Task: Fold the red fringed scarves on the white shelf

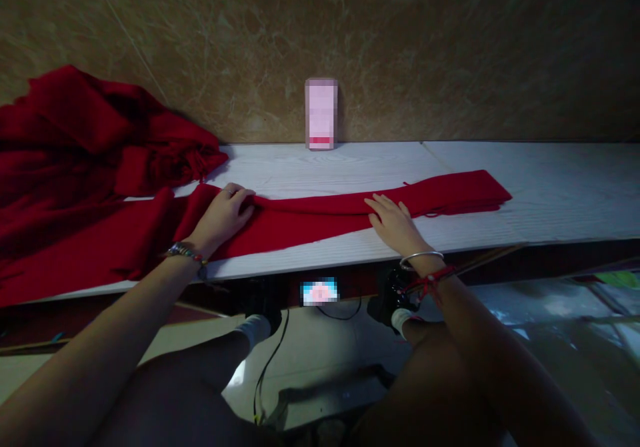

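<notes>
A long red scarf (310, 224) lies across the white board, folded lengthwise into a narrow band toward the right. Its right end (460, 190) is stacked in layers, with a few loose threads along the edges. My left hand (225, 217) rests on the scarf left of the middle, thumb apart from the fingers, beside raised folds. Farther right, my right hand (395, 224) lies on the band with its fingers spread flat. Left of my left hand, the cloth widens into loose, rumpled folds (85, 240).
A heap of red cloth (75, 127) with fringe-like strands sits at the back left. A blurred phone-like object (321, 114) leans against the brown marbled wall (450, 54). The white board (560, 200) has its front edge near my wrists. Below are a small lit screen (319, 292) and a dark cable (273, 360).
</notes>
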`<state>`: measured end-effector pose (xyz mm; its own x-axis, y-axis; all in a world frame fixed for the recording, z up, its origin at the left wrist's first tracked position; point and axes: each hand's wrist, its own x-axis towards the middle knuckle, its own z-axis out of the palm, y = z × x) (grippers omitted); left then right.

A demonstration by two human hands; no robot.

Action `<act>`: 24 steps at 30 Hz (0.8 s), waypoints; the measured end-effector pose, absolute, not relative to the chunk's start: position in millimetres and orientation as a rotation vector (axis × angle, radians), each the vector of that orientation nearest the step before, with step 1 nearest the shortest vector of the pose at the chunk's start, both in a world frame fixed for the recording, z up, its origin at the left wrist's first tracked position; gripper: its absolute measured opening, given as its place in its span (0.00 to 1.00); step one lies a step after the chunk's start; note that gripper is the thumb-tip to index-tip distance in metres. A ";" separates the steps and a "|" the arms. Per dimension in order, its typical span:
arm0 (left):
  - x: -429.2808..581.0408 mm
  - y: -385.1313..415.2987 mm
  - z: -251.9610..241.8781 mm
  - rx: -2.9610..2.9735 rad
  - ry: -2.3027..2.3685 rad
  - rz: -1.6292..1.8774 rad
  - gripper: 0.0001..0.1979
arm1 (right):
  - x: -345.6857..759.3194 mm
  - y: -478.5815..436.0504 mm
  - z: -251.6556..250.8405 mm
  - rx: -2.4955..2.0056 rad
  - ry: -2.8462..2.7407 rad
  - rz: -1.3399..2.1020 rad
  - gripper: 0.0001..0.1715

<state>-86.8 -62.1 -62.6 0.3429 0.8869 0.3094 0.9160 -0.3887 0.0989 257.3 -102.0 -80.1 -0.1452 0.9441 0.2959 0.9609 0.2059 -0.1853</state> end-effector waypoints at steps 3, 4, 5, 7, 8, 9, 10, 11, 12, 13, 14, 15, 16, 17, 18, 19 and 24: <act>-84.7 -71.8 -54.9 -2.495 -1.560 -0.358 0.15 | 261.1 -100.0 -80.7 -1.735 -2.155 -0.069 0.25; -84.2 -75.9 -50.7 -2.485 -1.519 -0.328 0.14 | 262.3 -99.3 -80.3 -1.709 -2.167 -0.067 0.25; -83.9 -80.3 -45.8 -2.472 -1.488 -0.308 0.14 | 263.4 -98.7 -79.6 -1.681 -2.176 -0.065 0.25; -83.9 -88.9 -34.4 -2.438 -1.473 -0.287 0.14 | 266.3 -97.6 -77.0 -1.624 -2.176 -0.062 0.26; -83.9 -92.9 -28.7 -2.431 -1.481 -0.267 0.14 | 268.1 -97.2 -75.2 -1.597 -2.167 -0.060 0.26; -83.7 -96.4 -23.5 -2.435 -1.486 -0.234 0.15 | 270.3 -96.9 -73.2 -1.569 -2.158 -0.055 0.26; -83.1 -99.4 -19.4 -2.457 -1.483 -0.182 0.16 | 272.8 -96.8 -71.1 -1.539 -2.152 -0.045 0.26; -81.9 -101.7 -16.6 -2.494 -1.474 -0.108 0.17 | 275.7 -96.8 -69.3 -1.508 -2.154 -0.029 0.27; -80.1 -103.5 -15.3 -2.547 -1.458 -0.006 0.17 | 278.8 -97.1 -67.9 -1.479 -2.171 -0.004 0.26; -77.6 -104.9 -15.3 -2.601 -1.445 0.113 0.16 | 281.9 -97.5 -67.2 -1.454 -2.205 0.029 0.26; -74.9 -105.8 -16.4 -2.643 -1.444 0.234 0.17 | 285.0 -97.9 -67.3 -1.432 -2.251 0.065 0.26; -72.0 -106.4 -18.2 -2.670 -1.452 0.337 0.17 | 287.8 -98.4 -68.1 -1.416 -2.303 0.097 0.25; -69.5 -106.8 -20.3 -2.683 -1.463 0.414 0.17 | 290.2 -98.8 -69.5 -1.407 -2.349 0.119 0.25; -67.6 -107.0 -22.0 -2.681 -1.477 0.453 0.18 | 292.1 -99.2 -71.2 -1.403 -2.383 0.130 0.24; -66.3 -107.1 -23.1 -2.671 -1.492 0.464 0.18 | 293.6 -99.6 -73.0 -1.403 -2.401 0.131 0.24; -65.6 -107.2 -23.0 -2.664 -1.500 0.463 0.18 | 294.5 -99.8 -74.5 -1.404 -2.404 0.126 0.24; -61.7 -111.9 -5.7 -2.666 -1.468 0.498 0.17 | 295.4 -101.3 -73.2 -1.400 -2.321 0.131 0.25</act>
<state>-61.7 -111.9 -5.7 0.4954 0.8315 -0.2515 0.8129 -0.5458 -0.2032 295.4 -101.3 -73.2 -0.4013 0.8628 0.3074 0.8226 0.4871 -0.2932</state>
